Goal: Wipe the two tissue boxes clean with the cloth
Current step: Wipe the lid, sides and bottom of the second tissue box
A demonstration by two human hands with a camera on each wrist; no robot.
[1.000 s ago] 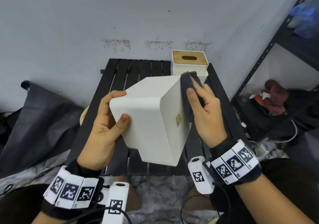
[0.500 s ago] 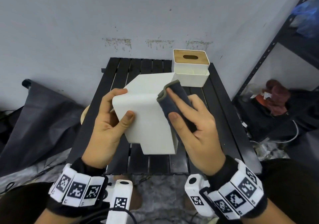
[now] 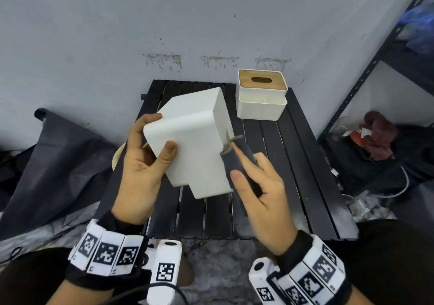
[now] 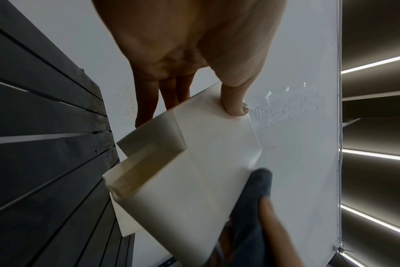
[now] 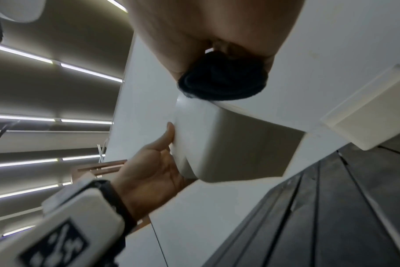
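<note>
My left hand (image 3: pixel 150 154) grips a white tissue box (image 3: pixel 195 144) tilted in the air above the black slatted table (image 3: pixel 293 175), thumb on its near face and fingers behind its left side. My right hand (image 3: pixel 256 175) presses a dark grey cloth (image 3: pixel 237 163) against the box's right side, index finger straight along the cloth and thumb on its lower part. The left wrist view shows the thumb on the box (image 4: pixel 208 159) and the cloth (image 4: pixel 254 198). In the right wrist view the bunched cloth (image 5: pixel 222 81) sits on the box's edge. A second white box with a wooden lid (image 3: pixel 261 93) stands at the table's back right.
A grey wall rises right behind the table. A black metal shelf rack (image 3: pixel 366 74) stands to the right, with a reddish-brown bundle (image 3: pixel 378 137) on its lower shelf. Dark fabric (image 3: pixel 47 159) lies on the floor to the left.
My right hand has slid the cloth from the box's far top edge down its right side toward me. My left hand has turned the box so that its far end points away.
</note>
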